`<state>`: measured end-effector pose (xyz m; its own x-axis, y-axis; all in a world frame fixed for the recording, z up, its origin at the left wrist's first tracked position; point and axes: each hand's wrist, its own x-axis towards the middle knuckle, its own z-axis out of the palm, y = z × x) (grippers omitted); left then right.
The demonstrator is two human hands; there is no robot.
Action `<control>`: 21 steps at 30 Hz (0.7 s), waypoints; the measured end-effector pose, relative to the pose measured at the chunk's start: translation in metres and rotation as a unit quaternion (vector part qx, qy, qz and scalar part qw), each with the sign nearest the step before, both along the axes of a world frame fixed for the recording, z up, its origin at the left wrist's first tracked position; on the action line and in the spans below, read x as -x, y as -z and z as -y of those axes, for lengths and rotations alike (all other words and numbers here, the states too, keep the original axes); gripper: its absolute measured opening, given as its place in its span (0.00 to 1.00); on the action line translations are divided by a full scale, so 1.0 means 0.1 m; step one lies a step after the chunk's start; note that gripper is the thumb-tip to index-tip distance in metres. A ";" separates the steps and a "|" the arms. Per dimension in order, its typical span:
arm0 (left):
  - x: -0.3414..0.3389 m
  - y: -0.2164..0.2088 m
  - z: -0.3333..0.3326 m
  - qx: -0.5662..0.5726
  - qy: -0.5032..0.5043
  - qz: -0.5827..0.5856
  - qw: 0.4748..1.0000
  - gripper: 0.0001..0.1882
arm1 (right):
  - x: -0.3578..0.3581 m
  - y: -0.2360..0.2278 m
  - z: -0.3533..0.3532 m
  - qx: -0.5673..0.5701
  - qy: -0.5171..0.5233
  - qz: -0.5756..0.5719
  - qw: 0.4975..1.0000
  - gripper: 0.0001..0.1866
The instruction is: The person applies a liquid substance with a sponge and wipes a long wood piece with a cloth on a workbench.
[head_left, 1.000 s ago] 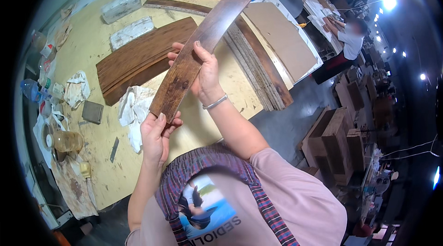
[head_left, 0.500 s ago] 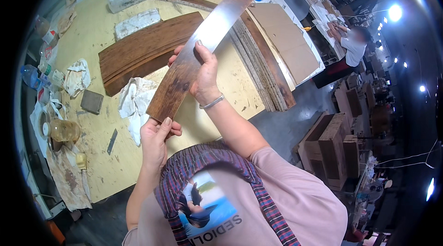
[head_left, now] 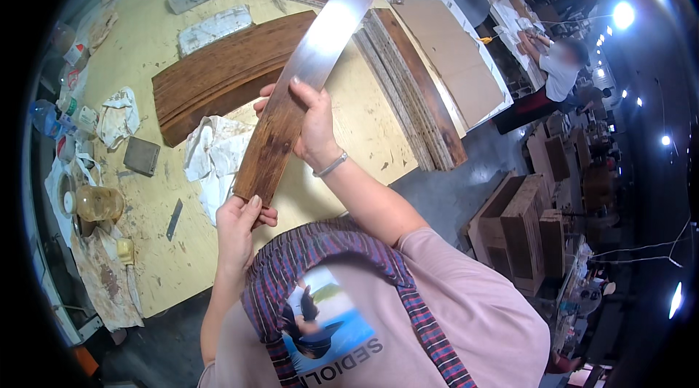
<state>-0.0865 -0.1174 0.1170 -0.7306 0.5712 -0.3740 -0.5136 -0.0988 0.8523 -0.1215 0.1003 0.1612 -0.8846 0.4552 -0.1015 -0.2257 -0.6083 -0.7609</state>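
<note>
Over the bench (head_left: 164, 282), I have a long, curved brown board (head_left: 273, 122) slanting up and to the right, its upper part shining with glare. My left grip (head_left: 237, 233) pinches its lower end; my right grip (head_left: 317, 128) clasps it near mid-length, thumb on the face, fingers behind. Left of it, a stained white cloth (head_left: 207, 157) lies beside stacked brown curved pieces (head_left: 226, 64).

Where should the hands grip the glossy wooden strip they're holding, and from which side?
Probably grip the strip across its narrow width near mid-length, the right hand reaching under from the right. Because it is long, it likely wants the left hand pinching its near end.
</note>
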 end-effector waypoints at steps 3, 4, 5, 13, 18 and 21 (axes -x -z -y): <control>-0.05 0.20 0.25 0.046 0.020 0.015 0.999 0.13 | -0.21 0.23 0.10 0.058 -0.019 0.026 0.998 0.12; -0.07 0.31 0.37 0.058 0.034 0.030 0.997 0.13 | -0.30 0.43 0.11 0.056 -0.011 0.061 0.997 0.13; -0.08 0.40 0.51 0.072 0.046 0.047 0.995 0.13 | -0.38 0.63 0.15 0.057 -0.005 0.097 0.994 0.14; 0.52 0.83 1.34 0.486 -0.115 -0.448 0.742 0.08 | -0.97 1.40 0.43 0.229 -0.078 0.221 0.945 0.17; 0.68 1.11 1.50 0.552 -0.041 -0.520 0.650 0.10 | -1.16 1.64 0.65 0.237 -0.034 0.191 0.952 0.15; 0.70 1.13 1.58 0.561 -0.007 -0.547 0.621 0.08 | -1.15 1.43 0.71 0.174 -0.036 0.266 0.948 0.17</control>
<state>-0.1568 -0.2756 0.0042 -0.9002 0.3897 0.1944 0.4278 0.8749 0.2270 -0.0064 0.0292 0.0183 -0.6939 0.2536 -0.6740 0.1845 -0.8421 -0.5068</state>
